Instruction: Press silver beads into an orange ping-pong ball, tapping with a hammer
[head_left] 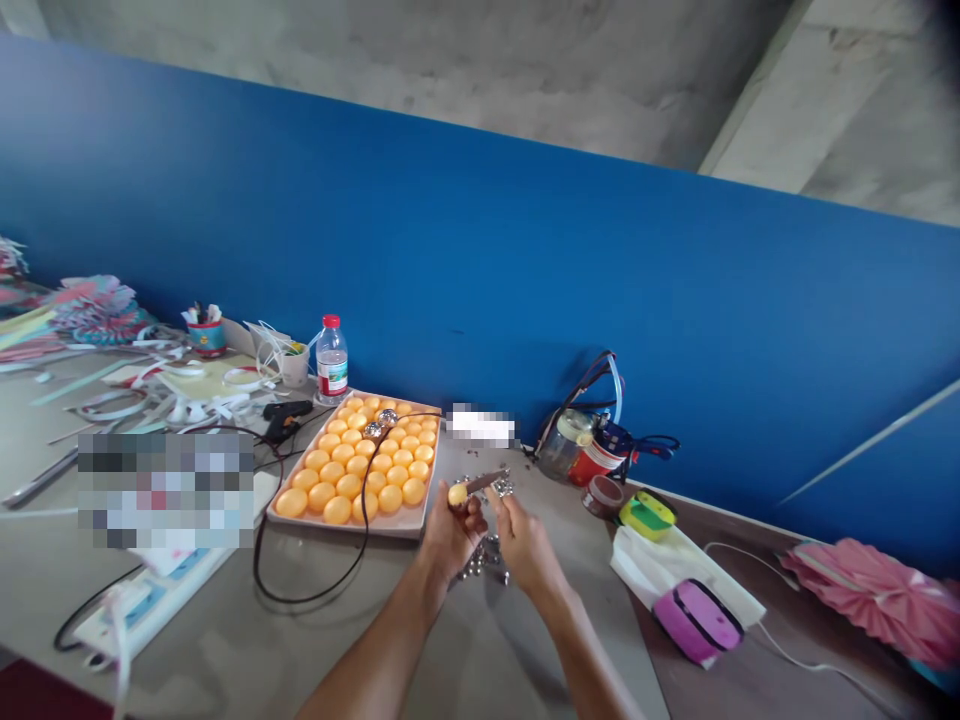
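My left hand (452, 535) is closed around a small yellow-orange ball (457, 494). A narrow dark brown strip (484, 482) runs from beside the ball toward my right hand (525, 540); whether the two are joined cannot be told. The fingers of my right hand are pinched together near the strip, and what they hold is hidden. Small shiny silver beads (480, 560) lie on the table below and between my hands, with more beads (504, 486) just beyond. Left of my hands, a shallow tray (409, 522) holds rows of orange balls (349, 486) and two silver balls (380, 424).
A black cable (365, 520) loops over the tray. Behind it stand a water bottle (331, 360) and a black glue gun (285, 418). A power strip (146, 610) lies left. Jars (589, 455), a yellow-green case (648, 515) and a purple case (697, 620) sit right, before a blue partition (465, 260).
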